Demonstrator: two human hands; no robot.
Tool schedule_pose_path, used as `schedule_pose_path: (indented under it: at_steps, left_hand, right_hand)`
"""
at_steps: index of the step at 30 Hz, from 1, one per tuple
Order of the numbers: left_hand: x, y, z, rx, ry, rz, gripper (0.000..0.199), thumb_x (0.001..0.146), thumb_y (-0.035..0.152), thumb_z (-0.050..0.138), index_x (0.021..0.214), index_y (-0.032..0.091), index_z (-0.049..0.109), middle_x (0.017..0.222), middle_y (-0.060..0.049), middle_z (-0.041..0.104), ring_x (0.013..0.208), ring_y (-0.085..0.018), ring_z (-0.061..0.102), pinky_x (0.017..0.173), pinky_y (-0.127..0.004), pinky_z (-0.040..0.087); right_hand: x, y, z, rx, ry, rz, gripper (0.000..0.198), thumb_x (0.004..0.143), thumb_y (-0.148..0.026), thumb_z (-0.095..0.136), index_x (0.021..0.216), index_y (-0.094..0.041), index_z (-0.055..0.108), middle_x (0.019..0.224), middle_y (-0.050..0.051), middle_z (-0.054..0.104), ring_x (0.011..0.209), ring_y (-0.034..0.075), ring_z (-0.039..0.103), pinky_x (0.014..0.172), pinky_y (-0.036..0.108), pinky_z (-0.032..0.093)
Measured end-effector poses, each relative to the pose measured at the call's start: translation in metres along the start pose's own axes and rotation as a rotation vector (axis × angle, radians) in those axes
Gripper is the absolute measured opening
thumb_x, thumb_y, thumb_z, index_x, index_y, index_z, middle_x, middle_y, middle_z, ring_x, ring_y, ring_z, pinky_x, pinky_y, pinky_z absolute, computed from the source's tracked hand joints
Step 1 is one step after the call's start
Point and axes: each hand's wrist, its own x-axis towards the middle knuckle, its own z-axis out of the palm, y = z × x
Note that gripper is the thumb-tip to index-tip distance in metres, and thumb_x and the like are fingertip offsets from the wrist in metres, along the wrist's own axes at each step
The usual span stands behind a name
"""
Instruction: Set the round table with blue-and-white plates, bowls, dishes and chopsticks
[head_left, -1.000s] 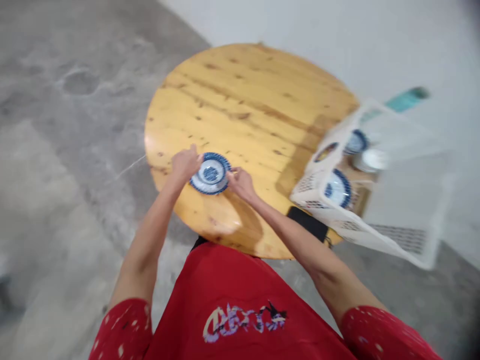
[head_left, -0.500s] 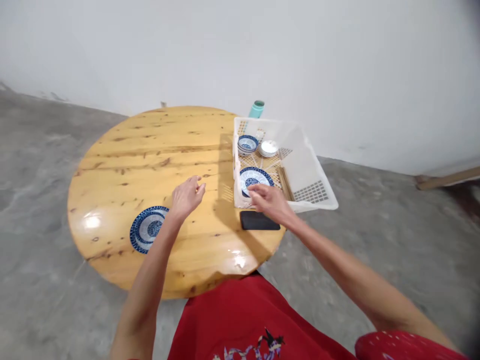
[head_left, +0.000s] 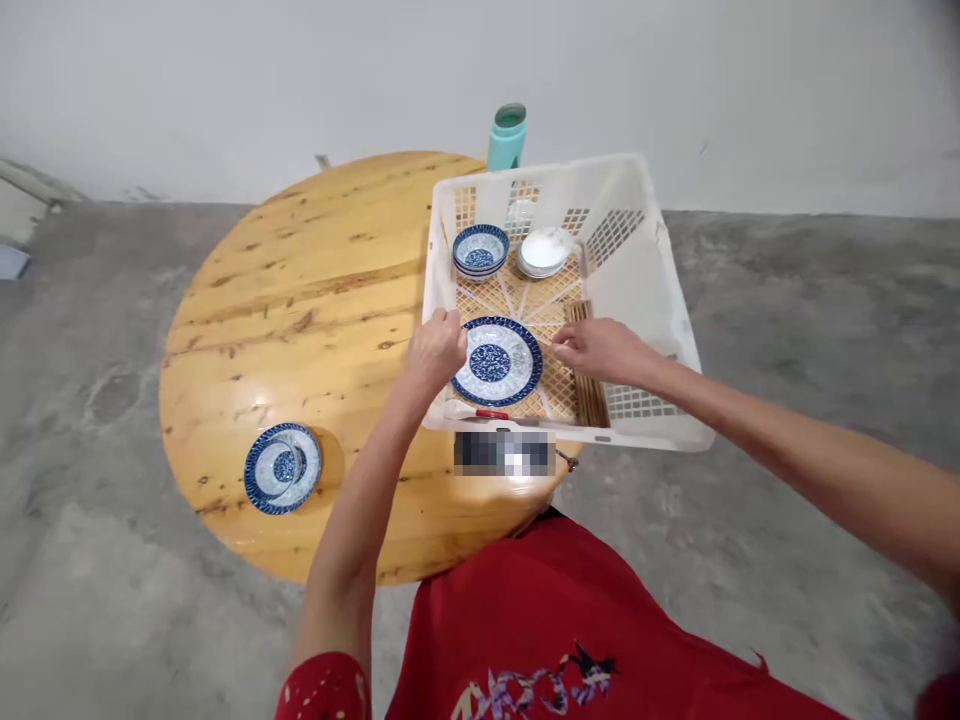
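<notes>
My left hand [head_left: 436, 350] is closed at the left wall of a white plastic basket [head_left: 679, 320], beside a blue-and-white plate [head_left: 491, 362] inside it. Whether those fingers grip the wall or the plate's edge is hidden. Over a bundle of chopsticks [head_left: 591, 400] in the basket, my right hand [head_left: 604, 350] has its fingers curled and pinched together; anything between them is too small to make out. Further back in the basket stand stacked blue-patterned bowls [head_left: 481, 250] and a stack of white dishes [head_left: 544, 250]. A red-and-white utensil [head_left: 491, 413] lies along the near wall.
The basket stands on the right of a round wooden table [head_left: 300, 320]. A turquoise bottle [head_left: 507, 140] is behind it. A dark flat object, partly pixelated [head_left: 480, 455], lies in front. At the table's left, a small bowl [head_left: 279, 468] sits on a patterned plate [head_left: 311, 470].
My left hand has moved right from above the table to the basket's left wall. My right hand has shifted right, from the plate to the chopsticks. The view has turned and come closer.
</notes>
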Motion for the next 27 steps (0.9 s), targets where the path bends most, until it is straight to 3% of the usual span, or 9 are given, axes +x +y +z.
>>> schedule_pose_path:
  at_steps: [4, 8, 14, 18, 22, 27]
  left_hand:
    - [0.027, 0.017, 0.025, 0.117, -0.13, -0.021, 0.031, 0.102, 0.014, 0.038, 0.121, 0.007, 0.061, 0.119, -0.02, 0.064, 0.111, -0.029, 0.066, 0.091, -0.036, 0.051]
    - [0.037, 0.02, 0.042, 0.165, -0.177, -0.072, 0.032, 0.1, 0.008, 0.037, 0.123, 0.006, 0.059, 0.12, -0.021, 0.063, 0.116, -0.028, 0.063, 0.092, -0.035, 0.052]
    - [0.043, 0.017, 0.055, 0.217, -0.214, -0.083, 0.036, 0.098, 0.001, 0.034, 0.123, 0.006, 0.058, 0.119, -0.021, 0.065, 0.118, -0.025, 0.064, 0.093, -0.032, 0.053]
    - [0.047, 0.017, 0.057, 0.201, -0.239, -0.089, 0.038, 0.098, 0.0, 0.033, 0.126, 0.006, 0.057, 0.119, -0.022, 0.066, 0.117, -0.026, 0.066, 0.09, -0.031, 0.054]
    - [0.048, 0.016, 0.058, 0.185, -0.241, -0.085, 0.039, 0.095, -0.001, 0.035, 0.126, 0.005, 0.058, 0.119, -0.023, 0.066, 0.113, -0.027, 0.067, 0.089, -0.033, 0.056]
    - [0.049, 0.016, 0.061, 0.18, -0.236, -0.102, 0.04, 0.095, -0.002, 0.035, 0.126, 0.006, 0.059, 0.116, -0.023, 0.067, 0.111, -0.027, 0.069, 0.089, -0.033, 0.057]
  right_hand:
    - [0.022, 0.006, 0.017, -0.076, -0.13, -0.049, 0.033, 0.092, -0.032, 0.05, 0.106, -0.016, 0.076, 0.104, 0.015, 0.077, 0.097, 0.03, 0.071, 0.067, 0.031, 0.044]
    - [0.033, 0.011, 0.025, -0.082, -0.176, -0.06, 0.035, 0.093, -0.034, 0.049, 0.102, -0.012, 0.075, 0.106, 0.019, 0.075, 0.099, 0.031, 0.07, 0.067, 0.031, 0.043]
    - [0.037, 0.012, 0.035, 0.02, -0.208, -0.081, 0.027, 0.092, -0.03, 0.053, 0.094, -0.015, 0.075, 0.097, 0.014, 0.076, 0.089, 0.025, 0.071, 0.065, 0.028, 0.042]
    - [0.049, 0.014, 0.028, 0.041, -0.185, -0.068, 0.026, 0.09, -0.032, 0.055, 0.087, -0.016, 0.075, 0.089, 0.013, 0.076, 0.086, 0.026, 0.071, 0.064, 0.028, 0.043]
    - [0.089, 0.029, 0.005, 0.127, -0.04, 0.112, 0.035, 0.096, -0.035, 0.048, 0.086, -0.013, 0.074, 0.083, 0.016, 0.075, 0.086, 0.029, 0.072, 0.071, 0.031, 0.048]
    - [0.154, 0.059, -0.019, 0.577, 0.161, 0.463, 0.031, 0.097, -0.029, 0.051, 0.094, -0.009, 0.073, 0.071, 0.015, 0.072, 0.07, 0.025, 0.072, 0.076, 0.034, 0.055]
